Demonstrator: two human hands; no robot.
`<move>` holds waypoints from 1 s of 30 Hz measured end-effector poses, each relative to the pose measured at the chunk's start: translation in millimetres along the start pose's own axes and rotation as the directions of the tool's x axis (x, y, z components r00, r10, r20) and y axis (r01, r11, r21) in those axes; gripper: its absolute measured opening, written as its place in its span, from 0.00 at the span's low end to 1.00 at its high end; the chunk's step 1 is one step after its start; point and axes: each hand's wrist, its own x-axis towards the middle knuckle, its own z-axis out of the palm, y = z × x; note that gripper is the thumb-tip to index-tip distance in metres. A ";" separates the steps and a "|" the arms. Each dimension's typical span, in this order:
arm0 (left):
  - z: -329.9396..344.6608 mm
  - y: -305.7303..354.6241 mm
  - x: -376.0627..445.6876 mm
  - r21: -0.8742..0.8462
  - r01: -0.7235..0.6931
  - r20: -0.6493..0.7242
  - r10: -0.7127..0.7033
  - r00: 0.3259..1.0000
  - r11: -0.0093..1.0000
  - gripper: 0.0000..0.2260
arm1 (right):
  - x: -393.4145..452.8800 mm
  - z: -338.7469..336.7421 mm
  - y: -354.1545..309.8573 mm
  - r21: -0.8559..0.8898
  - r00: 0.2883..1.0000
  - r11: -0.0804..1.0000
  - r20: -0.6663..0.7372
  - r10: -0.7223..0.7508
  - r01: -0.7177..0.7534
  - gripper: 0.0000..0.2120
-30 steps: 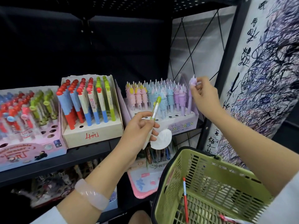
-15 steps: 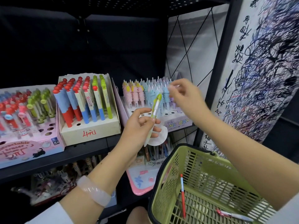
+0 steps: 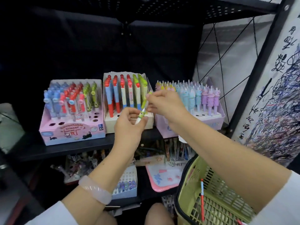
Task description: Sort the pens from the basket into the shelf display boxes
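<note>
on the left of the shelf we see a pink display box with blue, red and green pens standing in its holes, and a few open holes along its front. next to it stands a cream display box holding rows of red-topped and green-topped pens.

in front of that cream box our left hand pinches the lower part of a green pen between thumb and fingers, fingers curled round the barrel. a pale bangle sits on that wrist. the pen stands tilted, its top leaning to the right. our right hand meets it from the other side, fingertips closed on the upper part of the same pen, so both hands hold it at once, just in front of the green-topped row.

further right is a lilac display box packed with pink, blue and purple unicorn pens, partly hidden behind our right forearm.

at the lower right hangs the green basket, and a red and white pen leans upright against its inner wall. a scribbled test sheet covers the panel at far right.
</note>
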 end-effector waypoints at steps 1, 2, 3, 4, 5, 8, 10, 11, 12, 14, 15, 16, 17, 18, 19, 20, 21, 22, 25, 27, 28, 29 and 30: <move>-11.6 -0.8 0.5 0.020 -0.014 -0.026 0.015 1.000 1.000 0.11 | -0.4 13.0 -3.4 -0.002 1.000 1.000 0.021 -0.010 0.010 0.11; -24.2 -1.4 1.3 0.033 -0.025 -0.049 0.027 0.998 0.999 0.11 | -1.3 25.6 -7.1 0.003 0.999 1.000 0.045 -0.025 0.025 0.09; -37.9 -2.3 2.0 0.041 -0.035 -0.063 0.038 0.997 0.999 0.10 | -2.3 37.8 -10.8 -0.004 0.996 0.998 0.065 -0.055 0.056 0.08; -52.1 -3.0 2.8 0.048 -0.049 -0.070 0.053 0.996 0.998 0.10 | -2.7 49.5 -14.5 -0.027 0.991 0.994 0.077 -0.105 0.107 0.06; -66.9 -4.1 3.8 0.062 -0.067 -0.073 0.071 0.995 0.996 0.09 | -2.2 60.1 -18.1 -0.066 0.982 0.982 0.081 -0.170 0.175 0.04; -112.8 -8.7 7.1 0.146 -0.091 -0.103 0.107 0.989 0.985 0.09 | 2.7 88.7 -30.9 -0.160 0.933 0.919 0.058 -0.356 0.361 0.02; -142.3 -13.0 10.7 0.229 -0.085 -0.138 0.119 0.983 0.970 0.09 | 8.6 105.2 -37.6 -0.199 0.903 0.882 0.044 -0.427 0.427 0.02; -155.7 -14.6 12.3 0.277 -0.079 -0.151 0.125 0.981 0.958 0.10 | 12.3 113.0 -39.3 -0.230 0.888 0.860 0.049 -0.457 0.455 0.03; -167.0 -15.9 13.7 0.314 -0.072 -0.155 0.125 0.980 0.947 0.11 | 17.0 119.8 -39.4 -0.267 0.877 0.839 0.064 -0.476 0.475 0.04; -183.9 -17.1 15.7 0.335 -0.059 -0.148 0.115 0.982 0.940 0.12 | 27.9 130.9 -36.5 -0.339 0.878 0.815 0.083 -0.471 0.470 0.03; -189.4 -17.3 16.4 0.330 -0.054 -0.143 0.106 0.984 0.943 0.13 | 33.0 134.8 -34.1 -0.371 0.887 0.813 0.076 -0.456 0.449 0.02; -193.2 -17.7 17.1 0.324 -0.047 -0.139 0.097 0.986 0.945 0.13 | 37.6 138.1 -31.2 -0.391 0.897 0.816 0.067 -0.436 0.426 0.03; -195.7 -18.0 17.8 0.320 -0.041 -0.134 0.088 0.987 0.947 0.13 | 41.0 140.8 -27.5 -0.401 0.907 0.822 0.065 -0.415 0.405 0.04; -197.5 -18.6 18.4 0.318 -0.035 -0.129 0.080 0.988 0.947 0.14 | 43.4 143.1 -23.5 -0.411 0.915 0.824 0.072 -0.396 0.389 0.06; -198.6 -19.2 18.8 0.317 -0.028 -0.123 0.071 0.990 0.948 0.14 | 44.9 145.2 -19.5 -0.427 0.922 0.822 0.086 -0.378 0.377 0.08; -199.4 -20.1 18.9 0.316 -0.021 -0.116 0.061 0.991 0.948 0.14 | 46.2 147.0 -15.3 -0.450 0.928 0.815 0.104 -0.358 0.365 0.10; -199.8 -20.9 18.8 0.315 -0.014 -0.105 0.050 0.993 0.949 0.15 | 47.4 148.0 -11.5 -0.474 0.932 0.805 0.122 -0.341 0.356 0.11; -200.0 -21.9 18.5 0.316 -0.007 -0.095 0.039 0.995 0.949 0.15 | 48.9 148.7 -9.0 -0.491 0.936 0.799 0.136 -0.325 0.348 0.12; -200.4 -24.4 18.1 0.330 0.011 -0.081 0.017 0.997 0.944 0.15 | 53.5 150.8 -6.6 -0.513 0.941 0.789 0.196 -0.276 0.339 0.14; -200.4 -25.0 18.3 0.336 0.020 -0.079 0.007 0.997 0.942 0.16 | 54.3 152.9 -6.1 -0.530 0.932 0.771 0.266 -0.245 0.354 0.12; -200.0 -24.9 18.3 0.335 0.023 -0.079 0.004 0.997 0.942 0.15 | 54.3 153.1 -5.2 -0.526 0.931 0.774 0.282 -0.233 0.353 0.11; -199.7 -24.7 17.9 0.335 0.024 -0.078 0.002 0.997 0.942 0.15 | 54.2 152.3 -3.8 -0.527 0.930 0.775 0.293 -0.221 0.350 0.11; -199.2 -24.3 17.7 0.337 0.024 -0.079 0.003 0.997 0.941 0.15 | 53.5 150.8 -1.9 -0.539 0.927 0.765 0.313 -0.206 0.352 0.10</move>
